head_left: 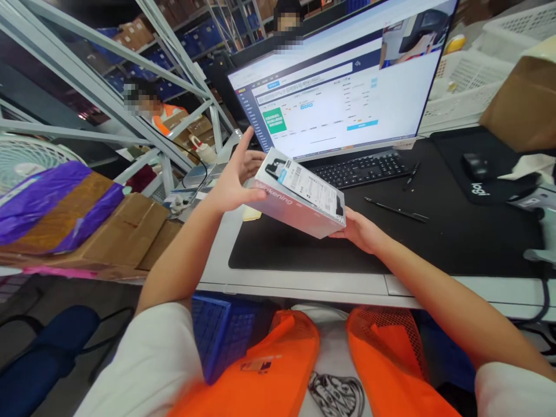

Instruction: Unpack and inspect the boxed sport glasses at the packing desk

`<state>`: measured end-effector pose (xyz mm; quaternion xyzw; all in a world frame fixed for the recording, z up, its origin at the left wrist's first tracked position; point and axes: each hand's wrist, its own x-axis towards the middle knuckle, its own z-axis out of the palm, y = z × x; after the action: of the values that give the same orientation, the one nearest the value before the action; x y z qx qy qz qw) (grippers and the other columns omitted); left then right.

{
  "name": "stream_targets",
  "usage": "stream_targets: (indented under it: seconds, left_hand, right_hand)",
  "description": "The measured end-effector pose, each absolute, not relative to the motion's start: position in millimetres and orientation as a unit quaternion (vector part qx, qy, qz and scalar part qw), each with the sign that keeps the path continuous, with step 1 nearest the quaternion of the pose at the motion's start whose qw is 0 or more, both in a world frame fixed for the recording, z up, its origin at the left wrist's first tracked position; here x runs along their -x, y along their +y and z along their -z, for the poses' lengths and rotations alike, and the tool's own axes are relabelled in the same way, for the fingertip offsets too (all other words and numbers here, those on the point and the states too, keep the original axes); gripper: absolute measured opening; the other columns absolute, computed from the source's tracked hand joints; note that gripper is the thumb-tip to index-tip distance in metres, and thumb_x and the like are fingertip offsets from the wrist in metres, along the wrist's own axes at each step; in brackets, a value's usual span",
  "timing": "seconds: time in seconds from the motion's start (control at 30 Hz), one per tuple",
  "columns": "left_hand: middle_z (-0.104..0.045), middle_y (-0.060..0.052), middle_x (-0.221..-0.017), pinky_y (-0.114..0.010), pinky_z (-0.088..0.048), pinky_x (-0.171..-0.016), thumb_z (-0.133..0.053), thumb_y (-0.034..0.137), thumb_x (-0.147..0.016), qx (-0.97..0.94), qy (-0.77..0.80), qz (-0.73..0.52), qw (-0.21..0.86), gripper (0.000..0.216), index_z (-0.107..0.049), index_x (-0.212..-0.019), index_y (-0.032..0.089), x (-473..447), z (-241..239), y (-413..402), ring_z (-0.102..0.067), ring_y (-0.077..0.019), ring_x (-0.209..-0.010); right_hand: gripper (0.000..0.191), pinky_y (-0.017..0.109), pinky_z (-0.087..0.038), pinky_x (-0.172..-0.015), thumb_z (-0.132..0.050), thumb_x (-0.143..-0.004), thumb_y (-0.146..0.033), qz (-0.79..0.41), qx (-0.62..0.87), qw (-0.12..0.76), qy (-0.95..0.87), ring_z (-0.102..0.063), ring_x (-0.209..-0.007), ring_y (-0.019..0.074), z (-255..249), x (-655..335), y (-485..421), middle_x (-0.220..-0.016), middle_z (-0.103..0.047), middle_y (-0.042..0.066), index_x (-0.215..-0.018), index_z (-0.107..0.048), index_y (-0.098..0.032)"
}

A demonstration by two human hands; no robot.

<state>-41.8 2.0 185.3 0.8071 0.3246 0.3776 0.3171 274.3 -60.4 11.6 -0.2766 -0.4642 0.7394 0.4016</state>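
A white and pinkish-grey product box (299,200) with a printed shipping label (304,182) on its upper face is held tilted above the black desk mat (278,252). My left hand (241,179) grips its left end, thumb along the near side and other fingers partly hidden behind. At the right lower end, my right hand (358,230) holds the box from beneath, its fingertips mostly hidden. Behind the box stand a lit monitor (321,104) and a black keyboard (362,169).
Pens (396,209) and a mouse (476,167) lie to the right. Cardboard boxes (125,229) and a purple-wrapped parcel (56,202) are stacked at left. A blue crate (211,327) sits below the desk edge. White baskets (473,75) stand back right. Two people are farther back.
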Motion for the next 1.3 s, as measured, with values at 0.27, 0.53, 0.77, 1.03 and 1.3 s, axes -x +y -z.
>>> stream_targets:
  seconds: [0.27, 0.53, 0.77, 1.03, 1.3]
  left_hand:
    - [-0.061, -0.013, -0.139, -0.046, -0.043, -0.115, -0.099, 0.057, -0.044, -0.694, 0.358, -0.487, 0.391, 0.131, -0.041, -0.157, 0.024, 57.3, -114.1, -19.0, -0.053, -0.0418, -0.137]
    - [-0.046, -0.011, -0.159, -0.041, -0.035, -0.124, -0.100, 0.048, -0.047, -0.591, 0.382, -0.509, 0.496, 0.124, -0.043, -0.156, 0.031, 55.8, -55.6, -34.8, -0.040, -0.0354, -0.150]
    - [-0.058, -0.009, -0.149, -0.039, -0.041, -0.120, -0.089, 0.052, -0.062, -0.527, 0.352, -0.604, 0.484, 0.088, -0.061, -0.142, 0.029, 32.5, -34.1, -31.8, -0.051, -0.0334, -0.143]
    - [-0.064, -0.007, -0.142, -0.041, -0.051, -0.110, -0.090, 0.037, -0.058, -0.518, 0.349, -0.630, 0.460, 0.083, -0.064, -0.137, 0.032, 44.3, -15.4, -31.7, -0.059, -0.0346, -0.133]
    - [-0.070, -0.008, -0.132, -0.046, -0.043, -0.118, -0.075, 0.039, -0.063, -0.327, 0.327, -0.704, 0.539, 0.073, -0.065, -0.134, 0.025, 49.1, -21.1, -17.0, -0.055, -0.0328, -0.138]
  right_hand:
    - [0.072, 0.036, -0.056, -0.084, -0.071, -0.081, -0.054, -0.753, 0.267, 0.417, -0.433, -0.070, -0.095, 0.0200, -15.7, -279.8, -59.1, -0.130, -0.066, 0.006, -0.143, -0.042, -0.032]
    - [0.076, 0.037, -0.057, -0.086, -0.083, -0.072, -0.044, -0.696, 0.364, 0.357, -0.505, -0.065, -0.112, 0.0242, -22.7, -281.8, -61.9, -0.132, -0.060, 0.009, -0.139, -0.048, -0.029]
    - [0.100, 0.039, -0.057, -0.093, -0.080, -0.067, -0.026, -0.696, 0.364, 0.352, -0.509, -0.061, -0.121, 0.0249, -16.9, -273.9, -67.3, -0.159, -0.041, 0.010, -0.156, -0.036, -0.030]
    - [0.079, 0.049, -0.052, -0.105, -0.068, -0.076, -0.023, -0.480, 0.470, 0.355, -0.650, -0.064, -0.122, 0.0292, -9.3, -289.5, -50.5, -0.150, -0.054, 0.012, -0.153, -0.048, -0.024]
    - [0.033, 0.059, -0.054, -0.087, -0.077, -0.069, -0.041, -0.101, 0.747, 0.094, -0.651, -0.065, -0.102, 0.0405, 14.0, -415.7, 1.4, -0.107, -0.068, 0.019, -0.094, -0.076, -0.019]
